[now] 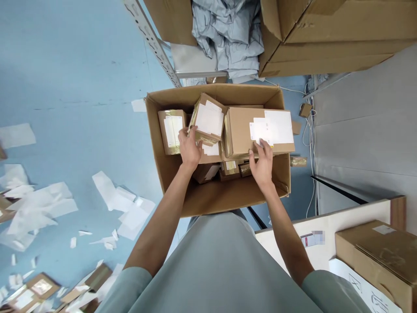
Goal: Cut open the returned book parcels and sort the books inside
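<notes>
A large open carton (215, 198) stands in front of me with several taped parcels inside. My left hand (191, 147) is closed on the lower left corner of a small cardboard box (194, 114), which sits tilted on top of other parcels and bears white labels. My right hand (262, 164) rests its fingertips on the near edge of a longer cardboard box (241, 130) with white labels, its fingers apart. That box lies across the carton's right side, partly over the rim. Another labelled box (163, 130) lies at the carton's left end.
Grey mailer bags (228, 34) fill a carton on a metal rack (153, 41) ahead. Paper scraps (48, 204) litter the blue floor at left. Cables (313, 161) run along the right wall. A white table (329, 217) at lower right bears a brown box (374, 256).
</notes>
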`<control>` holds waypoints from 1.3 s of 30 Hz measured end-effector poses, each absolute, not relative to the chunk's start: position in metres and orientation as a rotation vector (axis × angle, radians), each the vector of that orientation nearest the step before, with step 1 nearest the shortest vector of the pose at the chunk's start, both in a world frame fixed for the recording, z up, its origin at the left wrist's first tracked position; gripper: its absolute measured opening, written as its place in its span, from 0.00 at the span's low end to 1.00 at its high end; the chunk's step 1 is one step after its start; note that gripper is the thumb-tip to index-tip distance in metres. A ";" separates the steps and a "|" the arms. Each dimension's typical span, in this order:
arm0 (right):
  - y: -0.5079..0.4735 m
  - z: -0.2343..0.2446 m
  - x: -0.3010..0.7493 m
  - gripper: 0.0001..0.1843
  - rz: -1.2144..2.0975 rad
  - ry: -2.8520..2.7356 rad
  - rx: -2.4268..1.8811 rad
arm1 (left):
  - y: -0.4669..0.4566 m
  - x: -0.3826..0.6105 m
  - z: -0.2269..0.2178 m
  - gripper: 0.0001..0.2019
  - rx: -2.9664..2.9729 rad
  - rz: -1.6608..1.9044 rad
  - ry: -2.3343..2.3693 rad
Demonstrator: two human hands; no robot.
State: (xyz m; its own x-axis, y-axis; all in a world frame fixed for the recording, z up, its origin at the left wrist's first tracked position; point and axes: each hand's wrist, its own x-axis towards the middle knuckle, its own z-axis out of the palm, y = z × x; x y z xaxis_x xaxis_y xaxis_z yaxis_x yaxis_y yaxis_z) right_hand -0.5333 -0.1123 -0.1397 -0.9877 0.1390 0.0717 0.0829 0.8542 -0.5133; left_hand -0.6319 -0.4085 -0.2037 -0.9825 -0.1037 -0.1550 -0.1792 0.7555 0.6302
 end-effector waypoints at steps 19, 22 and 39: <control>-0.172 -0.114 -0.498 0.24 1.372 -2.766 -0.223 | -0.449 -0.562 -0.108 0.10 -0.105 1.279 2.808; -0.188 -0.107 -0.482 0.27 1.472 -2.845 -0.090 | -0.462 -0.531 -0.082 0.10 -0.103 1.292 2.810; -0.284 -0.094 -0.391 0.11 1.113 -3.069 -0.024 | -0.481 -0.434 -0.076 0.09 0.411 1.355 2.568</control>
